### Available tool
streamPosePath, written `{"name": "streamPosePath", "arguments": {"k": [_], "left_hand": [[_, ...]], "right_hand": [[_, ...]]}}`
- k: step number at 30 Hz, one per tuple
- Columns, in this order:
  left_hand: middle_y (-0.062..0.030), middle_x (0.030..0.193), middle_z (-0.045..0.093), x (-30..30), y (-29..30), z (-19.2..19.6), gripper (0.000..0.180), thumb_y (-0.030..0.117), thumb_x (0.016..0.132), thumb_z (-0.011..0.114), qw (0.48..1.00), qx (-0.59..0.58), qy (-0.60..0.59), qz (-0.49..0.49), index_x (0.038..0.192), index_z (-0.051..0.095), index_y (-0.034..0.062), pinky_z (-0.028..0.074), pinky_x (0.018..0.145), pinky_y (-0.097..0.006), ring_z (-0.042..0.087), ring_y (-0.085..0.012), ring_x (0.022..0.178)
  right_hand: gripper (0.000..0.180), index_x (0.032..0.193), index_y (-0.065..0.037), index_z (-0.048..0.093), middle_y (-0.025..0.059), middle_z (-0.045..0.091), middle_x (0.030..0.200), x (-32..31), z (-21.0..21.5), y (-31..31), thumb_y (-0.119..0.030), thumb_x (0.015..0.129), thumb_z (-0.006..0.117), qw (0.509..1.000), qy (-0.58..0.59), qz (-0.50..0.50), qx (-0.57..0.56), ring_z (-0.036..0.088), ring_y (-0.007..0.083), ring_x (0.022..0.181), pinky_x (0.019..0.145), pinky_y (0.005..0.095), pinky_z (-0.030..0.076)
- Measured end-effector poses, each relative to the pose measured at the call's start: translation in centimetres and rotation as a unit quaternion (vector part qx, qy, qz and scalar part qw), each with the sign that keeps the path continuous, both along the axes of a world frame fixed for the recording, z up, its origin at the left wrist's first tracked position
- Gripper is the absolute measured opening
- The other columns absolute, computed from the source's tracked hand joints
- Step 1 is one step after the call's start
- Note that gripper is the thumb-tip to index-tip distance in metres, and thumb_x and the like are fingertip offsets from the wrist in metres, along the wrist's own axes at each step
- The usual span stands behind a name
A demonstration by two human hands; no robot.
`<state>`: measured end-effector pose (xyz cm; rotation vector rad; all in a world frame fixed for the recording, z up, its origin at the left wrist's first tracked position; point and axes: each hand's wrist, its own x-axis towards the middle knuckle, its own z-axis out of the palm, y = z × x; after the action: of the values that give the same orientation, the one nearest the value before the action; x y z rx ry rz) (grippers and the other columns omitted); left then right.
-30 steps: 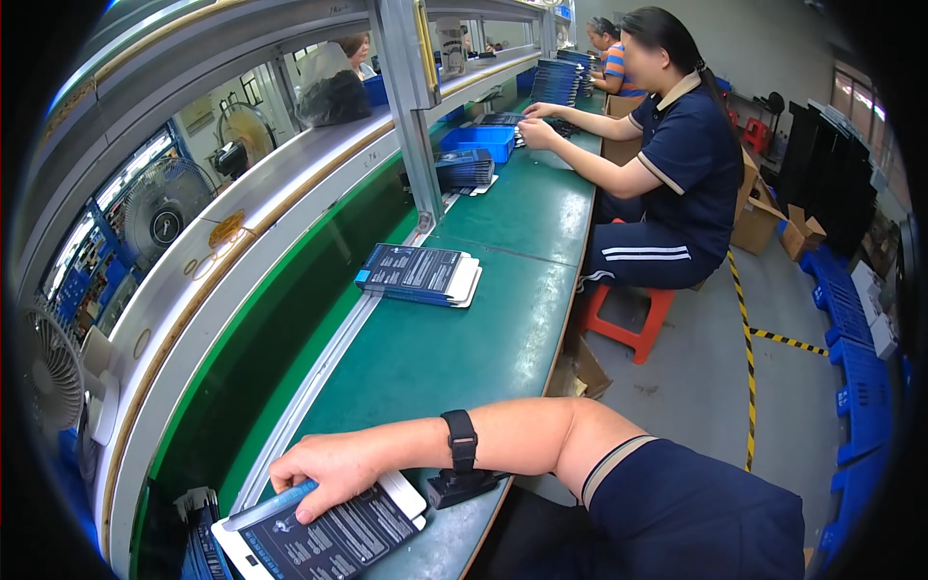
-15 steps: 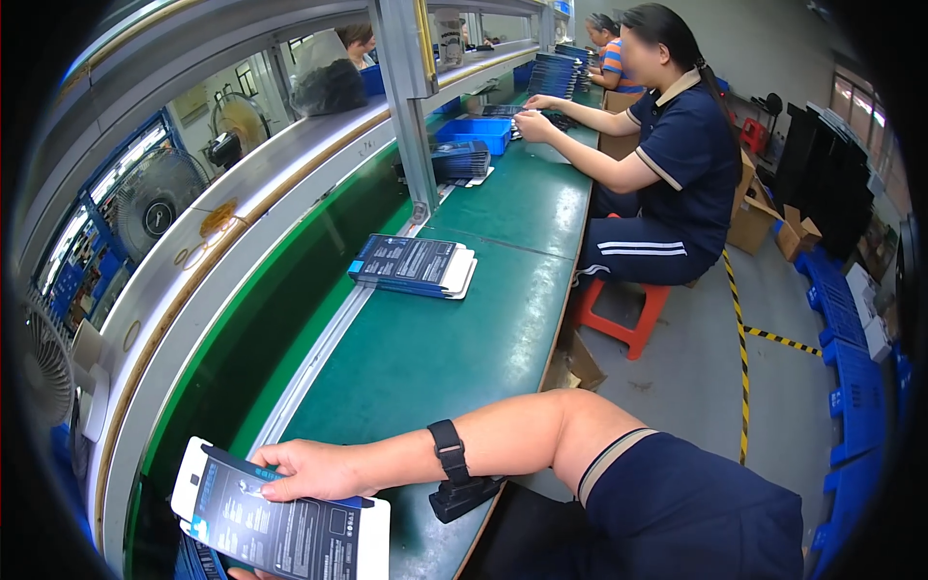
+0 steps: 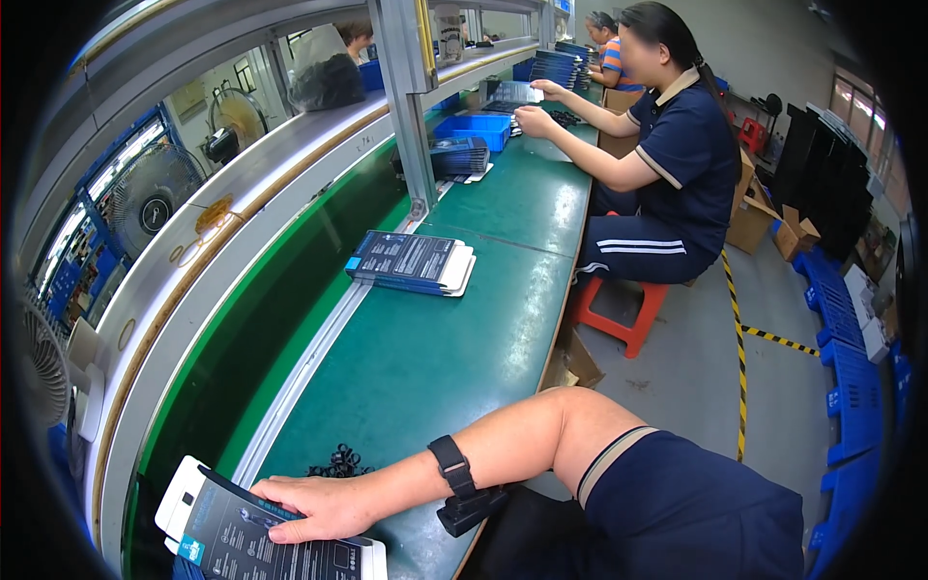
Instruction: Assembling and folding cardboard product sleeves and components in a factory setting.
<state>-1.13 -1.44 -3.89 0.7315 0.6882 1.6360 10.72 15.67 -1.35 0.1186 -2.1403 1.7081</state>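
A flat dark carton (image 3: 261,532) with white end flaps, blue accents and pale print lies at the lower left, cut off by the bottom of the view. My right hand (image 3: 314,507) grips its long far edge, thumb on the printed face and the other fingers over the edge, partly hidden. Beyond my wrist, which wears a black strap with a small device, sits a clump of small black looped pieces (image 3: 338,462). More dark blue cartons show partly under the held one. My left hand is out of sight.
A stack of flat cartons (image 3: 411,261) rests farther along the green bench (image 3: 435,358). Past it stand a metal post (image 3: 411,126), more cartons and a blue bin (image 3: 474,130). A co-worker sits at the right on a red stool (image 3: 623,314), handling a carton. A green trough runs along the left.
My right hand and the carton have shifted slightly down and left. The black clump has come into sight, and fingertips below the carton no longer show. The co-worker has raised a carton.
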Motion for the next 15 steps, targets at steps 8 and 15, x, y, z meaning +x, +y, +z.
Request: {"name": "streamPosePath", "arguments": {"k": [8,15], "left_hand": [[-0.0285,0.13,0.046,2.6,0.5,3.6,0.097,0.069,0.08,0.041,0.994,-0.03,0.05,0.092,0.144,0.021,-0.0012,0.052,0.085,-0.054,0.058,-0.0446,0.105],[-0.0241,0.134,0.044,3.2,1.5,4.5,0.098,0.056,0.073,0.066,0.997,-0.072,0.02,-0.025,0.143,0.027,-0.0011,0.048,0.096,-0.046,0.052,-0.0368,0.118]], "right_hand": [[0.045,0.127,-0.003,0.048,0.0061,0.06,0.094,-0.2,0.2,1.3,-0.036,0.097,0.05,0.969,-0.013,0.045,-0.244,0.056,0.0112,0.078,0.068,0.0277,0.05],[0.036,0.118,-0.004,0.056,0.0033,0.064,0.1,0.8,1.4,3.0,-0.032,0.096,0.055,0.963,0.0,0.025,-0.267,0.056,0.0058,0.078,0.061,0.0202,0.045]]}}
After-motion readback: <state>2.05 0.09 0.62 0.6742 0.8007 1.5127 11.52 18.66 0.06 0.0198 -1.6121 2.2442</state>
